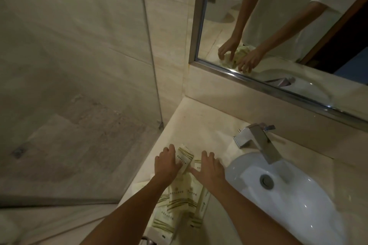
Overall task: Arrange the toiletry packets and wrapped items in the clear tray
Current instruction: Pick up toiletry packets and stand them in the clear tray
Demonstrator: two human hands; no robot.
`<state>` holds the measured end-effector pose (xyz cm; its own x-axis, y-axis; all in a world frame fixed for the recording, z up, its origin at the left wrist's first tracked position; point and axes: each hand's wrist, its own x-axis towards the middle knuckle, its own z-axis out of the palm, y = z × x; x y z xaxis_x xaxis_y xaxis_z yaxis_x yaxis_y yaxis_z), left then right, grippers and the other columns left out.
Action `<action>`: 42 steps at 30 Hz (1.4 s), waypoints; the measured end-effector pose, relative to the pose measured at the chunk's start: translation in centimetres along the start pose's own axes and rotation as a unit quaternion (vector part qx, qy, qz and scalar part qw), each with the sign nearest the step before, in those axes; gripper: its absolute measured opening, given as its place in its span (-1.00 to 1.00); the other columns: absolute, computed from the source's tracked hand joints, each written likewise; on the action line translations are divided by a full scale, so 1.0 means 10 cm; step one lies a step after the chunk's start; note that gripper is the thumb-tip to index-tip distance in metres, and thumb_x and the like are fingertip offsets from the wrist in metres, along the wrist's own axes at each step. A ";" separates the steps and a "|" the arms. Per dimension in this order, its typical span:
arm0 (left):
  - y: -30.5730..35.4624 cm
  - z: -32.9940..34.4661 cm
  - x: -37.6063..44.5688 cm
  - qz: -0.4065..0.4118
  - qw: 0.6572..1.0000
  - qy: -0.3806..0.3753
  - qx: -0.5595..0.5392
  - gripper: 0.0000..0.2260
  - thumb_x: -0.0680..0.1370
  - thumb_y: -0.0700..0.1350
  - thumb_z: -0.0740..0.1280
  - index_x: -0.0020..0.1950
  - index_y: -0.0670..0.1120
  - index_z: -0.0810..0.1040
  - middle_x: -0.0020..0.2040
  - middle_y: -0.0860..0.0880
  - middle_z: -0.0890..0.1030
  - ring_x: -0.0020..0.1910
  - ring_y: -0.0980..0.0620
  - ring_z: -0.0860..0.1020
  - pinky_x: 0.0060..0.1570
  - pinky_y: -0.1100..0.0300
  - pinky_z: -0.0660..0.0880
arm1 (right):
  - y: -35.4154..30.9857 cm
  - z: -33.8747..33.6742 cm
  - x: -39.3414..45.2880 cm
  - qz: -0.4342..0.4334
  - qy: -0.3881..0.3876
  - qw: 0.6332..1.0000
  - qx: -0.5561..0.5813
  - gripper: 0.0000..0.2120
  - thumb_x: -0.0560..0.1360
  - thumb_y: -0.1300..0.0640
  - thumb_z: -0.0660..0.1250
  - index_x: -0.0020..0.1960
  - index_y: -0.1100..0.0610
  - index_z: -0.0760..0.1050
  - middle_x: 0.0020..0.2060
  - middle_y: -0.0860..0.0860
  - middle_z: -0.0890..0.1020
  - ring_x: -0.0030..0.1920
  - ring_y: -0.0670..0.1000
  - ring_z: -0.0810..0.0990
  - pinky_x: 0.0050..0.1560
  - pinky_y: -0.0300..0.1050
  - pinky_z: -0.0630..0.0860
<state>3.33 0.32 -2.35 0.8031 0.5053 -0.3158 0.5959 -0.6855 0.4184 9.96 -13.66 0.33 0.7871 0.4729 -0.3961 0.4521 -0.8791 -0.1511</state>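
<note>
Several cream toiletry packets with green stripes [178, 198] lie in a loose pile on the beige counter, left of the sink. My left hand [166, 163] rests palm down on the far end of the pile, its fingers touching an upright-lying packet [185, 158]. My right hand [209, 167] lies flat and spread beside it, covering another packet [197, 162]. Neither hand grips anything. A clear tray edge seems to show faintly behind the hands [225, 139], but I cannot make it out for sure.
A white sink basin [288, 195] with a chrome faucet [256, 139] sits right of the pile. A framed mirror [278, 26] hangs behind, reflecting both hands. A glass shower panel [79, 85] stands at the left, along the counter's edge [139, 169].
</note>
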 end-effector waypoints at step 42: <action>2.20 0.67 -1.16 0.154 0.928 -0.170 -0.293 -0.91 0.45 -0.18 0.44 -0.12 -0.18 0.59 -0.34 -0.09 0.63 -0.40 0.14 0.63 -0.37 0.18 0.59 | 3.19 -0.26 -2.28 0.098 0.163 0.979 0.069 -0.35 0.24 -0.10 0.38 0.27 0.13 0.42 0.02 0.06 0.61 0.02 0.11 0.58 -0.14 -0.01 0.60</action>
<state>7.08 -24.16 4.88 0.9472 0.0702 -0.3130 0.3187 -0.3165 0.8934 7.59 -52.32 6.90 0.9553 0.2686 -0.1236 0.2357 -0.9442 -0.2301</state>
